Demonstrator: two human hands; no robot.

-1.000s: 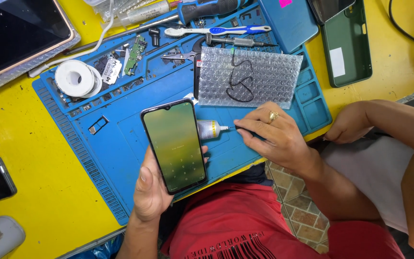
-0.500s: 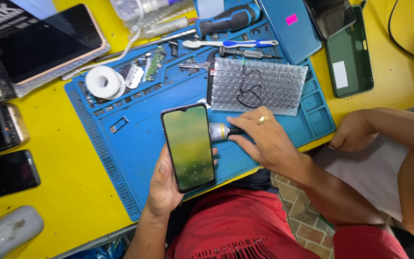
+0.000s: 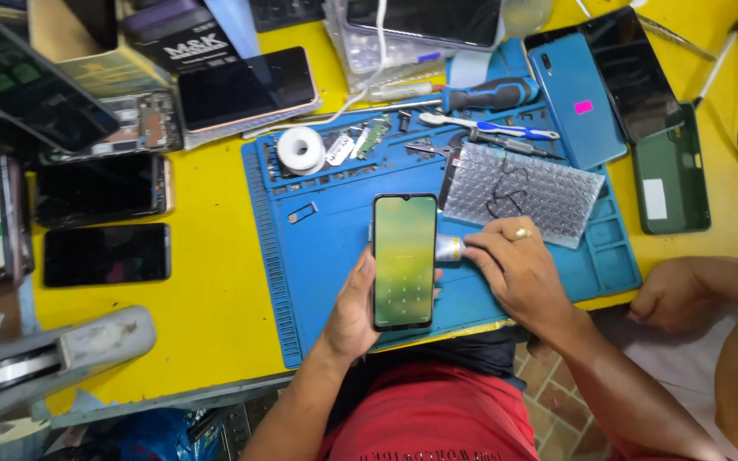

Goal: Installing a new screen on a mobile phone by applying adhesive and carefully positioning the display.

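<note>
My left hand (image 3: 350, 312) holds a smartphone (image 3: 404, 260) upright over the blue work mat (image 3: 318, 248), its screen lit green. My right hand (image 3: 518, 271), with a ring on one finger, grips a small silver tube (image 3: 448, 248) against the phone's right edge. A sheet of bubble wrap (image 3: 523, 189) lies on the mat just beyond my right hand. Another person's hand (image 3: 672, 294) rests at the table's edge on the right.
A roll of white tape (image 3: 301, 150), a blue-handled screwdriver (image 3: 489, 92) and a toothbrush (image 3: 493, 128) lie at the mat's far side. Several dark phones (image 3: 106, 253) sit on the yellow table (image 3: 207, 273) at left. A blue phone back (image 3: 576, 98) and a green case (image 3: 670, 175) lie at right.
The view has swung left, so more phones on the left of the table show. Both hands keep the phone and the tube in much the same pose.
</note>
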